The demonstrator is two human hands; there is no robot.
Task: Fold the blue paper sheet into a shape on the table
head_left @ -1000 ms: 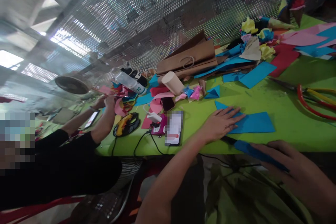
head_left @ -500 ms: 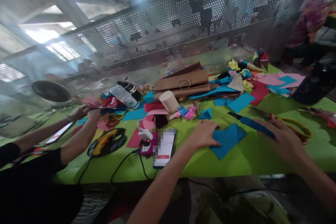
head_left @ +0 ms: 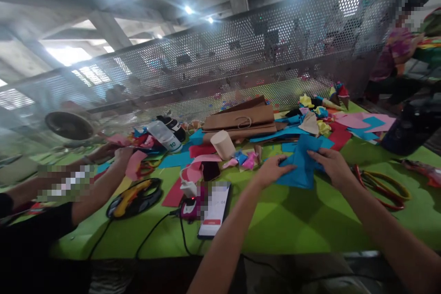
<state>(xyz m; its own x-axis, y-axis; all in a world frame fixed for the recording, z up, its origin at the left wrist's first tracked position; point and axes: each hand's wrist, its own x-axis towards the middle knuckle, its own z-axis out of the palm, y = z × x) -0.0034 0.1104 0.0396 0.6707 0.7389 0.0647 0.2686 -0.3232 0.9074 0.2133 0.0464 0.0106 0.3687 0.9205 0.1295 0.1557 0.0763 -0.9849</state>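
Note:
A folded sheet of blue paper (head_left: pixel 305 165) stands raised off the green table between my two hands. My left hand (head_left: pixel 275 171) grips its left side, the thumb lying across the front. On the upper right, the fingers of my right hand (head_left: pixel 332 165) pinch the paper's edge. Scissors with red and yellow handles (head_left: pixel 382 188) lie just right of my right hand, their blades hidden behind it. Small wrapped blue and pink bits (head_left: pixel 248 160) and a pale roll (head_left: pixel 222 144) sit beyond my left hand.
A phone (head_left: pixel 215 211), a magenta power adapter (head_left: pixel 189 210) with cables and a yellow-black tool (head_left: pixel 136 198) lie to the left. Brown folded paper (head_left: pixel 241 121) and coloured scraps line the back by a perforated metal screen (head_left: pixel 206 64). A co-worker's hands (head_left: pixel 120 158) work at far left.
My right hand has left the blue-handled cutter and moved left onto the blue paper. The paper has been lifted from lying flat to upright, with both hands on it.

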